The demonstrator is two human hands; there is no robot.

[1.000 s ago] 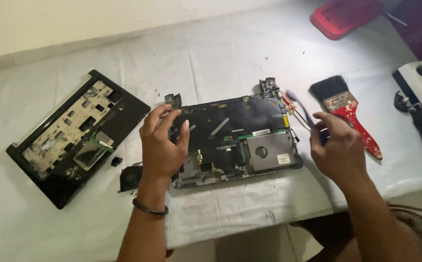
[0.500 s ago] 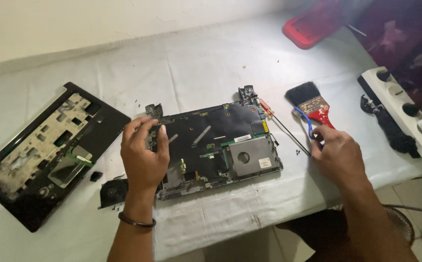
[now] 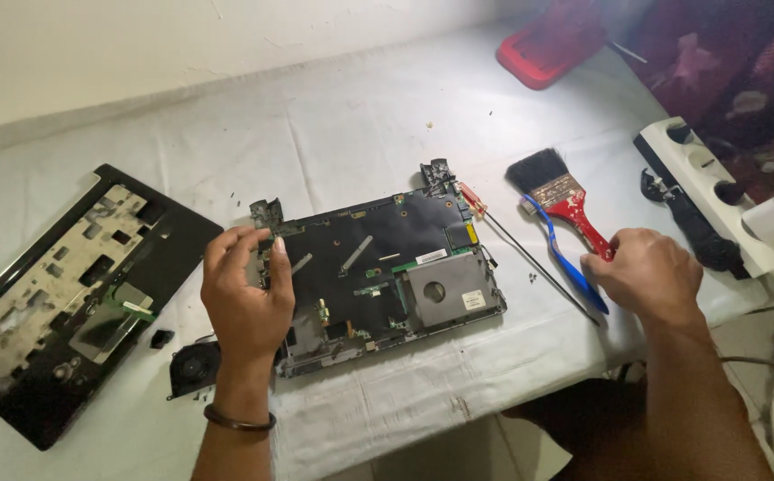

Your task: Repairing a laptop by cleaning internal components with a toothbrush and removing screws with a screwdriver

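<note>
While the left hand [image 3: 246,298] rested with curled fingers on the left edge of the laptop base [image 3: 385,272], grasping nothing, the right hand [image 3: 645,274] lay near the table's [image 3: 351,125] right edge, closed over the paintbrush's [image 3: 565,200] red handle and a blue tool [image 3: 570,263]. A fan [image 3: 193,367] lay just left of the wrist, a black cover [image 3: 66,294] farther left. Beyond the brush sat a white power strip [image 3: 716,191], and farthest off a red tray [image 3: 552,44].
</note>
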